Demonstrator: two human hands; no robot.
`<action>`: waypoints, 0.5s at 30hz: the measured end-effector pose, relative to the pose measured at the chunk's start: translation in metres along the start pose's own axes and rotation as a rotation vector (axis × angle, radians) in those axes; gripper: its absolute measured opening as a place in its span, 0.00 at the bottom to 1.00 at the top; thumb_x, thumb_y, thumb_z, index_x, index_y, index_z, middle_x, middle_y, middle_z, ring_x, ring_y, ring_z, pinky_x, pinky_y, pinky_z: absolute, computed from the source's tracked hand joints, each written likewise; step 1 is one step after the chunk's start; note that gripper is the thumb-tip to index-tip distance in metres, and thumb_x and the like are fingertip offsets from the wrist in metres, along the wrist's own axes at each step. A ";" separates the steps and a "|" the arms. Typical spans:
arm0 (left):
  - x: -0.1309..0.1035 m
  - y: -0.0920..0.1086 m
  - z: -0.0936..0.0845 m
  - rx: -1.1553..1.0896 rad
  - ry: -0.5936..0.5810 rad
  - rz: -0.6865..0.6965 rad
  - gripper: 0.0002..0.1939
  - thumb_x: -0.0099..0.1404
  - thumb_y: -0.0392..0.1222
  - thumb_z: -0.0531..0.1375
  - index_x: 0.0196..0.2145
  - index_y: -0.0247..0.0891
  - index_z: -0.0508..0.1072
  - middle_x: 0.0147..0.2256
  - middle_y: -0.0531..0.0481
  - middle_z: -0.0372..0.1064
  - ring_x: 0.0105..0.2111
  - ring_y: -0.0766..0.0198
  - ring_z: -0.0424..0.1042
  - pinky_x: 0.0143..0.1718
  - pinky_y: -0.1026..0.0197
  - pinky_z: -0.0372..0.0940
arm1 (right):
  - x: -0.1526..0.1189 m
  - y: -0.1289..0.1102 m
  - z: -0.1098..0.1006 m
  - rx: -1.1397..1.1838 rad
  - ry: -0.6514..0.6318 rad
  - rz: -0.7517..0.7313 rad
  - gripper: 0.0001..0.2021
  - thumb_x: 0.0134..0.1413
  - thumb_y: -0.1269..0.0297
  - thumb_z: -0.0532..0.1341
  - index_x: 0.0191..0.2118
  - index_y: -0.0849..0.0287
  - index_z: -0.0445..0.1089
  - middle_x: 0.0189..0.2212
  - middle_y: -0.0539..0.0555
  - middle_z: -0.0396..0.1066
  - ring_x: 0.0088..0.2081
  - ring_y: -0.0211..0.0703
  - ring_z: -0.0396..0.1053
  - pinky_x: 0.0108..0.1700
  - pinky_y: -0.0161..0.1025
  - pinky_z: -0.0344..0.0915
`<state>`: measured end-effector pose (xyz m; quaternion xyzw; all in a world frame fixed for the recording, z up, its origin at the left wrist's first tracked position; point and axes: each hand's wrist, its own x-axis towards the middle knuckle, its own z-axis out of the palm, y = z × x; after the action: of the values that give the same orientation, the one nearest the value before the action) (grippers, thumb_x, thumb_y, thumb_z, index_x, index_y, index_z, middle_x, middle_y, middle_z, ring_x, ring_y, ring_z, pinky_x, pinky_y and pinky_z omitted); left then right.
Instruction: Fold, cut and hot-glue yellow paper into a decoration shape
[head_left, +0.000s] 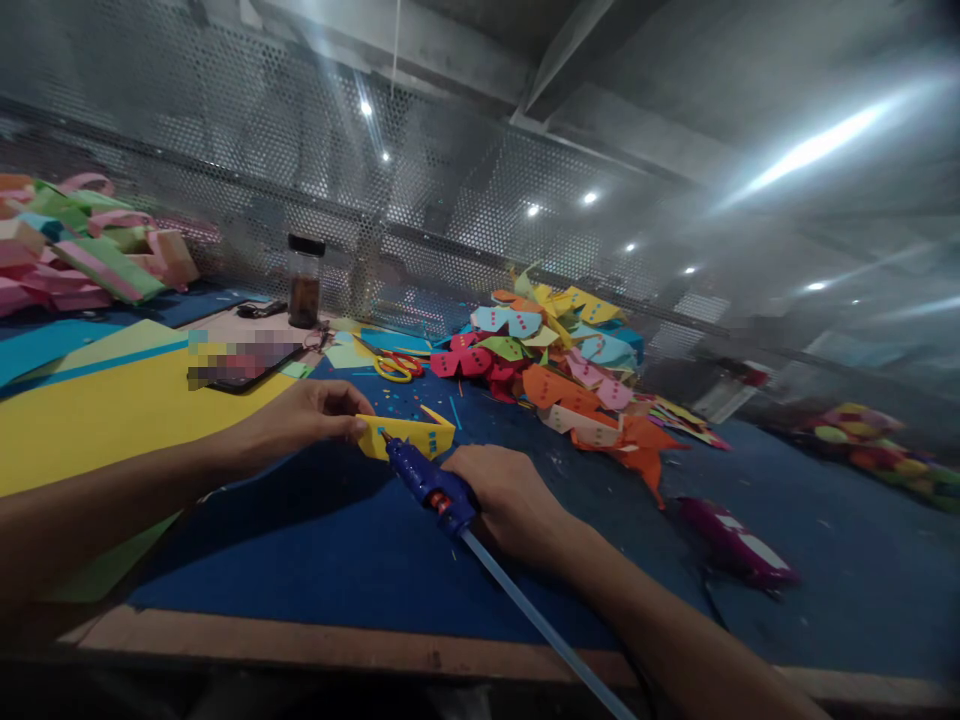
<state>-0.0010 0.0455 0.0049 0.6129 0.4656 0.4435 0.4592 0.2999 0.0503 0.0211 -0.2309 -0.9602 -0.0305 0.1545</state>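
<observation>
My left hand (330,412) pinches the left end of a folded yellow paper piece (412,434) that bears small blue squares. In my right hand (510,490) is a blue glue gun (427,485), its fingers wrapped around the handle and partly hidden behind it. The gun's tip meets or lies just before the yellow paper near its left end; which of the two I cannot tell. A long translucent glue stick (540,620) sticks out of the gun's back toward the table's front edge.
Beyond the hands lie scissors (397,367) and a heap of colourful folded paper shapes (562,350). Yellow sheets (112,410), a phone (251,365) and a lidded jar (305,285) are at left. A purple device (735,543) with a cord lies at right.
</observation>
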 end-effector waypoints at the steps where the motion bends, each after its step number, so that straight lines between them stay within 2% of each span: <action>1: 0.000 -0.001 0.000 0.001 -0.003 0.001 0.16 0.54 0.49 0.73 0.37 0.37 0.80 0.34 0.49 0.80 0.34 0.58 0.78 0.39 0.57 0.71 | 0.000 0.000 0.000 -0.004 0.002 0.002 0.05 0.67 0.64 0.62 0.42 0.59 0.73 0.38 0.57 0.80 0.38 0.48 0.74 0.40 0.40 0.59; 7: -0.001 0.000 0.000 0.016 -0.016 0.009 0.14 0.56 0.48 0.72 0.38 0.38 0.80 0.35 0.49 0.80 0.35 0.59 0.78 0.41 0.56 0.72 | 0.000 0.000 0.002 -0.019 -0.004 0.014 0.04 0.65 0.65 0.63 0.41 0.59 0.73 0.37 0.56 0.80 0.37 0.47 0.74 0.39 0.40 0.58; 15: -0.002 0.003 0.000 0.014 -0.024 0.028 0.14 0.56 0.47 0.72 0.37 0.37 0.80 0.32 0.50 0.78 0.32 0.61 0.75 0.39 0.57 0.70 | 0.001 -0.001 0.000 -0.018 -0.037 0.036 0.04 0.64 0.66 0.62 0.42 0.59 0.73 0.38 0.57 0.80 0.39 0.48 0.74 0.40 0.41 0.60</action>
<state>-0.0008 0.0427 0.0071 0.6278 0.4544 0.4392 0.4544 0.2981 0.0496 0.0216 -0.2502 -0.9582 -0.0319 0.1351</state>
